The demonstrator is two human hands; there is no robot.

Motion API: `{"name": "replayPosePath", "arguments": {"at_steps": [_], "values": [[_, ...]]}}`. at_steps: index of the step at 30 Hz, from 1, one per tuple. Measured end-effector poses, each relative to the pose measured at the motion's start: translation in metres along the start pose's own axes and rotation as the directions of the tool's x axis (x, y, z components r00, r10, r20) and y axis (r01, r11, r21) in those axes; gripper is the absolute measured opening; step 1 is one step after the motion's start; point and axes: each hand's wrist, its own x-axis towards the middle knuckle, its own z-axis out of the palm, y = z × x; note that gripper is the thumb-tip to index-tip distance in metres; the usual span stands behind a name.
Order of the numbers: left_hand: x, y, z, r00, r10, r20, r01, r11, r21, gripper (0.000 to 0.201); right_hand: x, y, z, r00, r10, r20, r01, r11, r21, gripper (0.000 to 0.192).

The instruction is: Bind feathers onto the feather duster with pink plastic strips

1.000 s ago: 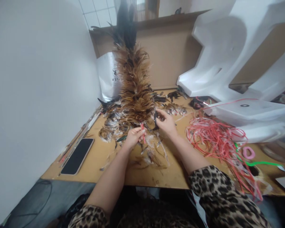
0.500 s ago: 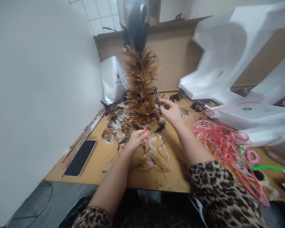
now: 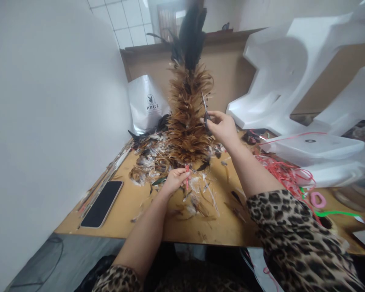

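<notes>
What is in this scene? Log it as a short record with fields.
left hand: pinches the red-wrapped base of the feather duster
right hand: holds small scissors at the duster's side
duster: upright, brown feathers, black tip
table: loose feathers, phone at left, red cord at right
behind: white bag, white foam

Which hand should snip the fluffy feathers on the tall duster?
Probably the right hand: it holds the scissors, raised beside the brown feathers of the feather duster. The left hand is lower down, its grip on the red-wrapped handle, steadying the duster.
</notes>
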Motion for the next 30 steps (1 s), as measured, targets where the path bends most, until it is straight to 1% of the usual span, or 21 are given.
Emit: {"name": "replayPosePath", "arguments": {"at_steps": [4,9,13,18,22,24,26,28,30], "values": [[0.0,-0.001,0.0,1.0,-0.008,-0.001,0.008,1.0,0.006,0.038,0.006,-0.005,-0.005,0.999,-0.031,-0.024,0.03,0.999,-0.025,0.043],[0.0,-0.002,-0.001,1.0,-0.023,-0.01,0.022,1.0,-0.018,0.04,0.015,-0.007,-0.009,0.998,-0.06,-0.026,0.059,0.998,-0.03,0.045],[0.001,-0.005,-0.001,1.0,-0.023,0.003,0.023,0.999,-0.022,0.04,0.025,-0.01,-0.012,0.997,-0.08,-0.016,0.079,0.996,-0.047,0.046],[0.003,-0.009,-0.003,1.0,-0.022,0.014,0.022,1.0,-0.007,0.039,0.037,-0.017,-0.016,0.989,-0.131,-0.067,0.125,0.988,-0.094,0.047],[0.004,-0.012,-0.005,0.999,0.004,0.044,-0.005,1.0,0.023,0.037,0.044,-0.021,-0.02,0.993,-0.097,-0.073,0.089,0.991,-0.098,0.049],[0.004,-0.012,-0.005,0.999,0.011,0.034,-0.012,1.0,0.025,0.038,0.045,-0.022,-0.022,0.996,-0.067,-0.062,0.063,0.996,-0.061,0.051],[0.004,-0.01,-0.005,1.0,0.01,0.025,-0.01,1.0,0.012,0.039,0.042,-0.023,-0.023,0.998,-0.04,-0.053,0.041,0.999,0.013,0.054],[0.003,-0.007,-0.005,1.0,0.01,0.016,-0.01,1.0,-0.004,0.041,0.034,-0.023,-0.024,0.998,-0.004,-0.061,0.012,0.992,0.129,0.056],[0.002,-0.004,-0.005,1.0,0.02,0.007,-0.02,1.0,-0.015,0.041,0.019,-0.018,-0.023,0.997,0.05,-0.063,-0.031,0.961,0.275,0.062]]}}
